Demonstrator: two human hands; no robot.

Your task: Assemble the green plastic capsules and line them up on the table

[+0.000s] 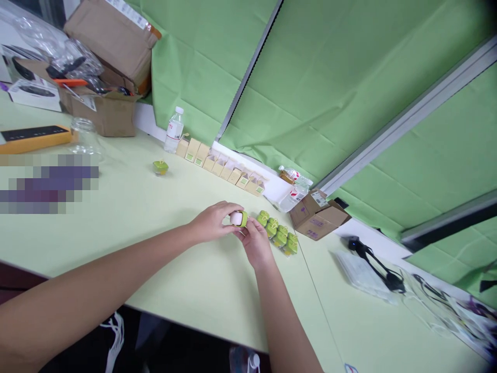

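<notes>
Tabletop point(135, 212) open mid-left; green-lidded containers point(280, 237) block right; small boxes point(219, 167) line back; blurred far-right cables point(438, 298) probably obstruct.

The single view comes from a camera on the person's head, and it looks forward and down across the table point(186, 280) towards the green cloth point(330, 77) behind. It is tilted, so the near table edge slopes down to the right. Left hand point(209, 223) and right hand point(257, 244) appear at middle distance, near the centre.

1 small, pale pink and green piece point(237, 218) sits between left hand point(212, 223) and right hand point(256, 243).
</notes>
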